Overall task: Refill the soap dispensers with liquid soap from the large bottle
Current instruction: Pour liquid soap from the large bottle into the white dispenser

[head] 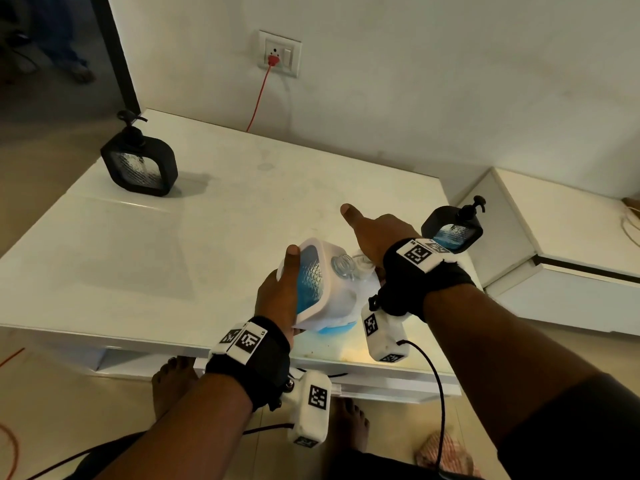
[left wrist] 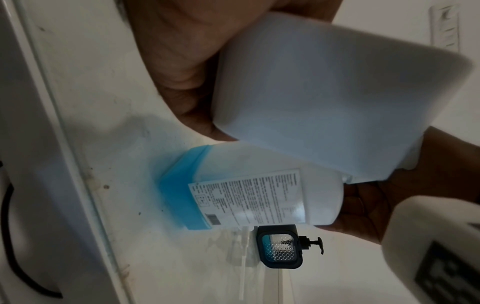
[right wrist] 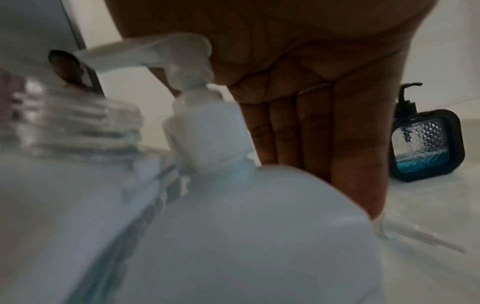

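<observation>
My left hand (head: 277,292) grips a white-framed soap dispenser (head: 313,275), tilted, its threaded neck (head: 341,265) bare with no pump on it; blue soap shows in its window. Touching it on the right stands the large white bottle (left wrist: 246,195), pump head (right wrist: 182,61) fitted, with a band of blue soap at its base. My right hand (head: 374,237) reaches over and behind the bottle, thumb stretched out, fingers (right wrist: 361,164) straight and pointing down. Their tips reach a loose white pump with its tube (right wrist: 420,238) lying on the table.
The white table (head: 207,237) carries a black dispenser (head: 140,164) at the far left and another (head: 452,232), partly filled with blue soap, just beyond my right wrist. A wall socket with a red plug (head: 273,58) is behind. A low white cabinet (head: 554,237) stands right.
</observation>
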The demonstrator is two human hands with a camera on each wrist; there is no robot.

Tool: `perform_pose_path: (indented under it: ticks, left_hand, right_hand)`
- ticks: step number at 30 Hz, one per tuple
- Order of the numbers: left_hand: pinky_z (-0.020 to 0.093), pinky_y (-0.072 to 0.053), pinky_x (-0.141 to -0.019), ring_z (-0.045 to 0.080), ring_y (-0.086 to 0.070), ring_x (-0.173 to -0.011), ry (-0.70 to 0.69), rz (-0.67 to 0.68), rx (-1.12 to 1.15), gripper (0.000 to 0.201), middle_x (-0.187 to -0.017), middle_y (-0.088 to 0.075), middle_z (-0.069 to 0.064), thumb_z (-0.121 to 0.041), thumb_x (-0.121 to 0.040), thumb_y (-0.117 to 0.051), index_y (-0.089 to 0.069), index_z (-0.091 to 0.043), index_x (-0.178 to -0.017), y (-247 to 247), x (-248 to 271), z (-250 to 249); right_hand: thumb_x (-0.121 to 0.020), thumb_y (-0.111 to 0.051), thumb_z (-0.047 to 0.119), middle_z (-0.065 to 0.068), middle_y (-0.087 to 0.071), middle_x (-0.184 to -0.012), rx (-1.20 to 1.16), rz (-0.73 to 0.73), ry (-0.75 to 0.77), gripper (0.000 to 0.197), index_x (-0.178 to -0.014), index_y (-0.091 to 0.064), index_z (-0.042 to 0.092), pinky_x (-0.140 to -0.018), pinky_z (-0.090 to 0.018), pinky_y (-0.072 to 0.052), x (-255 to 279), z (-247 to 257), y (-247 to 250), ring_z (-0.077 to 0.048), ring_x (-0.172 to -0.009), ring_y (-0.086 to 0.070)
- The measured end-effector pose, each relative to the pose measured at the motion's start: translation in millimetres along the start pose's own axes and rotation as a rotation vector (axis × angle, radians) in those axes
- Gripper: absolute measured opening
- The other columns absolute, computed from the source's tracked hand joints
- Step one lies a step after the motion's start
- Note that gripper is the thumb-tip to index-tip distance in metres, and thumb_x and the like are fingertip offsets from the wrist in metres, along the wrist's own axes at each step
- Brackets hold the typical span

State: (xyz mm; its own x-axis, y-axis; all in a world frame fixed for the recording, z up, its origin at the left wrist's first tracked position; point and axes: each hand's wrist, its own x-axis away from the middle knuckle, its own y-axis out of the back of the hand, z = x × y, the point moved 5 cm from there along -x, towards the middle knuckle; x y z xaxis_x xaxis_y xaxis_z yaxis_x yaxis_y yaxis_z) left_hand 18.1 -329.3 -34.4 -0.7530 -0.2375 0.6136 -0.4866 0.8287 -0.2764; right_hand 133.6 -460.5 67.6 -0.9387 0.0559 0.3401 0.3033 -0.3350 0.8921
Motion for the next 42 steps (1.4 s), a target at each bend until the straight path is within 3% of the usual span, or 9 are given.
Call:
perform_pose_path:
  ticks: [4, 7, 10, 16, 21, 25, 29, 35, 42]
  left_hand:
    - [0.057, -0.058, -0.096, 0.032, -0.069, -0.107, -0.007, -0.003, -0.020, 0.098, -0.119, -0.072, 0.006, -0.093, -0.053, -0.049, -0.064, -0.030, -0.127, 0.3, -2.2, 0.7]
    - [0.057, -0.059, -0.094, 0.033, -0.071, -0.104, -0.013, 0.005, -0.015, 0.100, -0.115, -0.074, 0.007, -0.097, -0.047, -0.051, -0.066, -0.030, -0.121, 0.3, -3.9, 2.1]
    - [0.057, -0.060, -0.091, 0.033, -0.071, -0.104, -0.005, 0.000, -0.011, 0.118, -0.115, -0.075, 0.006, -0.109, -0.033, -0.053, -0.067, -0.032, -0.122, 1.7, -10.3, 8.3]
    - [0.055, -0.061, -0.091, 0.031, -0.072, -0.103, -0.002, 0.010, 0.020, 0.101, -0.114, -0.075, 0.006, -0.094, -0.046, -0.054, -0.067, -0.029, -0.122, 0.2, -5.0, 5.1]
    - [0.052, -0.060, -0.092, 0.029, -0.071, -0.101, -0.010, 0.007, 0.034, 0.090, -0.113, -0.074, 0.007, -0.087, -0.056, -0.053, -0.067, -0.027, -0.122, -0.1, -5.6, 3.5]
    - [0.054, -0.060, -0.092, 0.031, -0.070, -0.104, -0.008, 0.013, 0.022, 0.092, -0.115, -0.074, 0.007, -0.088, -0.055, -0.052, -0.066, -0.029, -0.123, -0.2, -5.8, 4.0]
    - [0.056, -0.058, -0.095, 0.031, -0.069, -0.107, -0.017, 0.003, -0.010, 0.092, -0.117, -0.072, 0.006, -0.091, -0.055, -0.049, -0.064, -0.030, -0.123, 1.5, -6.7, 3.7]
    - [0.054, -0.059, -0.094, 0.031, -0.069, -0.107, -0.020, 0.019, -0.021, 0.098, -0.119, -0.073, 0.006, -0.094, -0.053, -0.049, -0.064, -0.031, -0.127, 0.2, -10.4, 6.7]
    - [0.056, -0.060, -0.093, 0.032, -0.073, -0.104, -0.034, 0.035, 0.013, 0.102, -0.113, -0.076, 0.007, -0.097, -0.049, -0.055, -0.068, -0.028, -0.124, 1.1, -14.4, 9.5]
  right_hand:
    - [-0.084, -0.024, 0.085, -0.007, -0.063, -0.083, -0.030, 0.053, 0.007, 0.076, -0.072, -0.056, 0.017, -0.080, -0.035, -0.042, -0.9, 2.8, 0.9, -0.029, -0.083, -0.058]
    - [-0.087, -0.026, 0.082, -0.008, -0.063, -0.086, -0.017, 0.030, 0.009, 0.074, -0.069, -0.055, 0.017, -0.075, -0.033, -0.038, -0.1, 2.3, 1.3, -0.028, -0.082, -0.058]
    - [-0.088, -0.026, 0.081, -0.009, -0.065, -0.088, -0.015, 0.006, 0.006, 0.074, -0.071, -0.057, 0.016, -0.072, -0.033, -0.036, 0.3, 1.1, 1.1, -0.029, -0.085, -0.060]
    - [-0.090, -0.029, 0.077, -0.004, -0.057, -0.079, 0.003, -0.037, 0.002, 0.072, -0.083, -0.060, 0.013, -0.074, -0.034, -0.035, -0.8, -2.6, -1.9, -0.027, -0.082, -0.055]
    - [-0.093, -0.036, 0.069, -0.010, -0.065, -0.099, 0.052, -0.089, 0.001, 0.065, -0.102, -0.066, 0.011, -0.077, -0.034, -0.036, -1.2, -4.4, -1.9, -0.028, -0.084, -0.051]
    - [-0.093, -0.036, 0.070, -0.009, -0.066, -0.099, 0.053, -0.078, 0.003, 0.066, -0.098, -0.067, 0.011, -0.076, -0.034, -0.037, 0.4, -2.9, -1.8, -0.029, -0.084, -0.053]
    - [-0.089, -0.029, 0.079, -0.008, -0.064, -0.091, 0.014, 0.007, 0.001, 0.072, -0.075, -0.058, 0.015, -0.076, -0.033, -0.039, 1.3, 1.9, 0.4, -0.029, -0.084, -0.058]
    - [-0.088, -0.026, 0.081, -0.005, -0.062, -0.081, -0.029, 0.022, 0.002, 0.073, -0.072, -0.057, 0.017, -0.076, -0.033, -0.039, 0.4, 2.0, 1.6, -0.027, -0.083, -0.058]
    - [-0.094, -0.036, 0.068, -0.009, -0.068, -0.107, 0.000, -0.050, -0.034, 0.066, -0.104, -0.067, 0.011, -0.077, -0.034, -0.037, -2.2, -0.7, -1.4, -0.029, -0.090, -0.058]
